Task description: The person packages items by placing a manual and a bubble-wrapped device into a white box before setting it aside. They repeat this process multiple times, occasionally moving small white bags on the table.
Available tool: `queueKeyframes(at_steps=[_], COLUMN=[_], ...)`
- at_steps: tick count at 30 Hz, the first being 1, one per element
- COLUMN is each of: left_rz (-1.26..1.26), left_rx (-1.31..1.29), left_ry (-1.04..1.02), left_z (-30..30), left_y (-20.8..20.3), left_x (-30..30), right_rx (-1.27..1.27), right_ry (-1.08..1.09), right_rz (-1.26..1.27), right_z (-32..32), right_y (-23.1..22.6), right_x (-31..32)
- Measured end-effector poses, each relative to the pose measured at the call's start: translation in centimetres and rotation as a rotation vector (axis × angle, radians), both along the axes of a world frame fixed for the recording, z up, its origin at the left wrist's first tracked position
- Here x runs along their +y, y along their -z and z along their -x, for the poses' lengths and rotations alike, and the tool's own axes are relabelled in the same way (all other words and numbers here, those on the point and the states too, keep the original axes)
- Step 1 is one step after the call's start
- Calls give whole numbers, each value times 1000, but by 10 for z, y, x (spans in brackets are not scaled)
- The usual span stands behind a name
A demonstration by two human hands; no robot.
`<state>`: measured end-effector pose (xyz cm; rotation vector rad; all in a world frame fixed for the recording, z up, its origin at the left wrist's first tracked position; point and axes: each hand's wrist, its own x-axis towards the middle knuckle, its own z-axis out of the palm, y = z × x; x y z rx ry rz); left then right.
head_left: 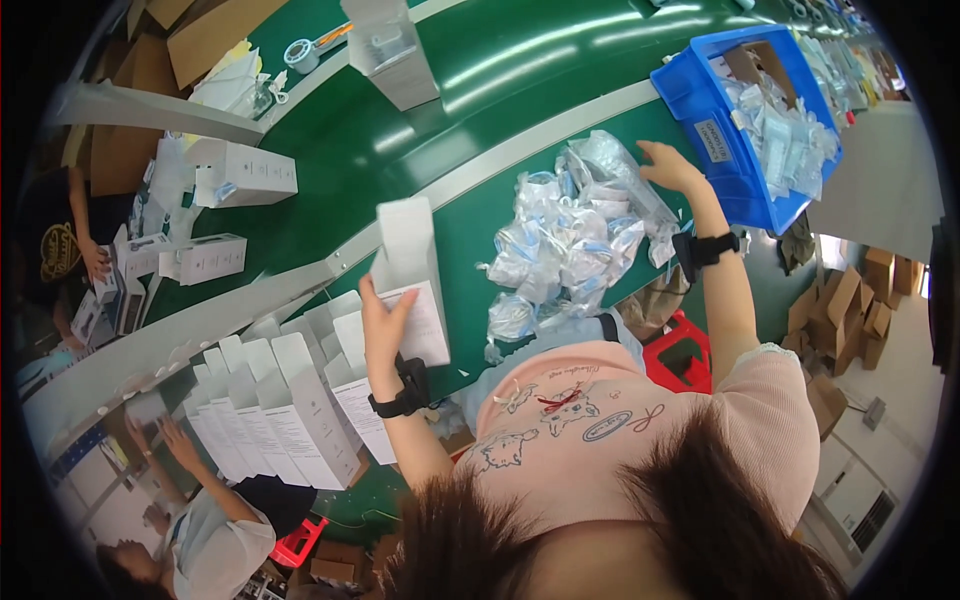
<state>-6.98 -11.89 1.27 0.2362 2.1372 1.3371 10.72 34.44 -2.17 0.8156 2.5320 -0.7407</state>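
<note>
I see the box [428, 335] left of the bags [570, 245], left hand [384, 335] against it, grip unclear. Right hand [672, 168], fingers spread, is beside the bags; a careless sweep could spill them nearward.

The white carton [429, 328] looks matt card, the bags [565, 240] crinkled clear plastic, the tabletop [470, 115] smooth and glossy.

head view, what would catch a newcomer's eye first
First, probably, the heap of shiny clear plastic bags, with white and blue contents, on the green tabletop, just left of the right hand. A bright blue rectangular plastic bin holding similar bags is at upper right. Toward lower left, tall white cardboard boxes stand in a row.
</note>
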Motion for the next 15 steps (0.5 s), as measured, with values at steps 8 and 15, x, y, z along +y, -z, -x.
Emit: queueKeyframes(at_steps=[8, 15], left_rz=[-328, -115], left_rx=[386, 611], left_ry=[-240, -79], left_z=[-8, -7], left_y=[-23, -5], left_x=[55, 63], right_rx=[89, 738], right_ry=[143, 161], right_rz=[-161, -43], right_z=[-58, -38], right_y=[17, -26], right_x=[-50, -43])
